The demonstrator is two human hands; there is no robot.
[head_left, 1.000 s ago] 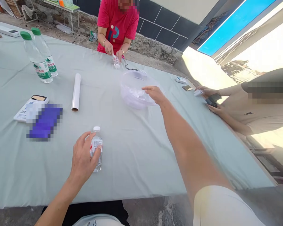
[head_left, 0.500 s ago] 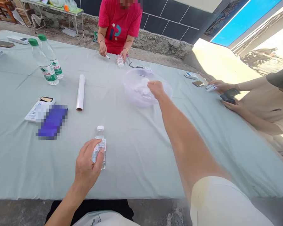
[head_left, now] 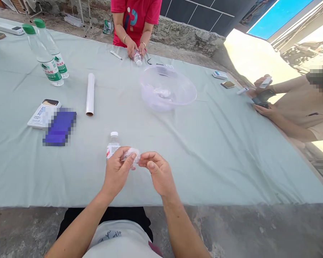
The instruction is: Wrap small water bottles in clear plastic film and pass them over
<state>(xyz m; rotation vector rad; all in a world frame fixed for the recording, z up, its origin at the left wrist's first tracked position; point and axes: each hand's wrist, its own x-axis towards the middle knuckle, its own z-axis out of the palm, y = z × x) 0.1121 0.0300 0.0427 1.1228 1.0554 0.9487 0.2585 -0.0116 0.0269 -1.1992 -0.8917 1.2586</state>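
Between the thumb and fingers of my left hand (head_left: 115, 175) is a small crumpled piece of clear plastic film (head_left: 135, 154). My right hand (head_left: 160, 175) is beside it, fingers loosely curved and thumb apart; the fingertips are close to the film, and I cannot tell whether they touch it. Just behind my left hand a small clear bottle (head_left: 113, 146) with a white cap stands on the cloth, its lower part hidden. Farther off, a translucent lilac basin (head_left: 184, 94) contains more crumpled clear plastic (head_left: 162, 92).
A white roll (head_left: 90, 95) lies left of the basin. Two green-capped bottles (head_left: 52, 71) stand behind a white device (head_left: 41, 116) and a purple item (head_left: 60, 127). Across the table, a person in red (head_left: 136, 25) holds a small bottle (head_left: 137, 57); another person (head_left: 293, 104) handles devices at right.
My right hand has come back from the basin to my left hand. My left hand has left the small bottle and now grips plastic film. The person in red has put down the pen.
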